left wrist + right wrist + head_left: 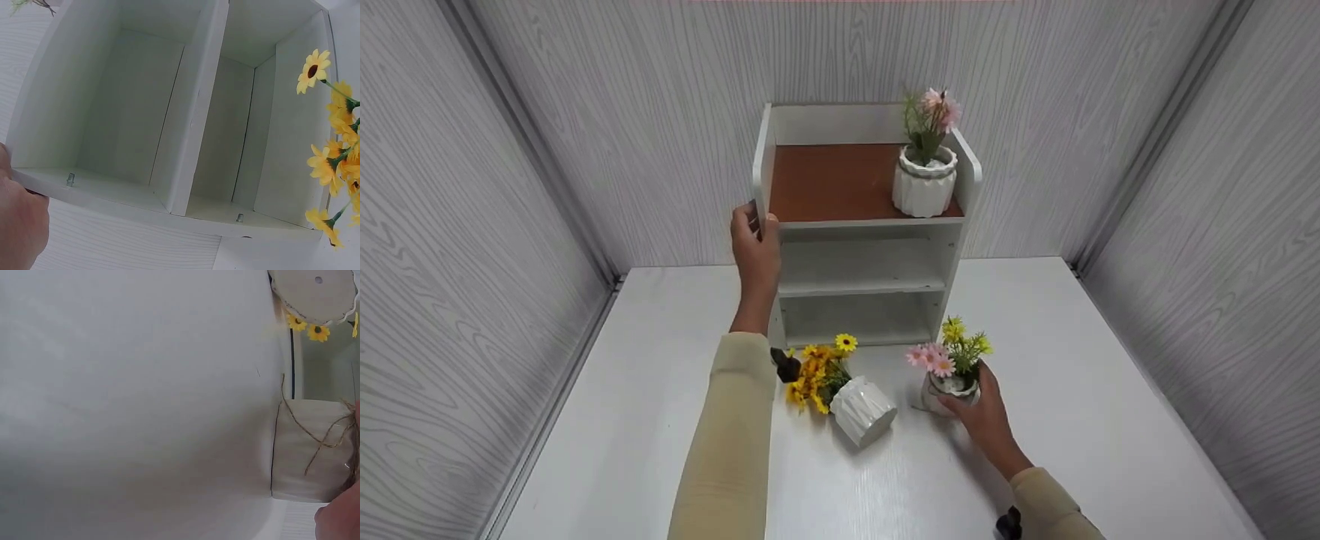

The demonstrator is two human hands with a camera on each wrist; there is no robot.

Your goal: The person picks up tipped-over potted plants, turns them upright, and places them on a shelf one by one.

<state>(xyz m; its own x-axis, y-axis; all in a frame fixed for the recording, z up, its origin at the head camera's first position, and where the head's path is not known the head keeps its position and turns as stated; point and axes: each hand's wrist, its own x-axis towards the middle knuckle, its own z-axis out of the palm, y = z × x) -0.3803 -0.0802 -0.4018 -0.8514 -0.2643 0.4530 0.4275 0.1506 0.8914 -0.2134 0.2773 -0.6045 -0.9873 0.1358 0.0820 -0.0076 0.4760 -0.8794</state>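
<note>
My left hand [757, 259] grips the left side panel of a small white shelf unit [861, 289], thumb at the front edge and fingers round the outside. With my right hand [988, 420] I hold a small flowerpot [934, 397] of pink and yellow flowers by its rim, close over the table. Twine [315, 430] is tied round this pot in the right wrist view. Between my arms a ribbed white pot [864, 411] lies on its side, its yellow flowers [814, 375] pointing left toward the shelf's base.
Another white pot [924, 187] with pink flowers stands upright on the shelf's brown top board [836, 180], at the right end. Two compartments lie below that board. Wood-grain panels [1207, 225] enclose the white table [1072, 375] at the back and both sides.
</note>
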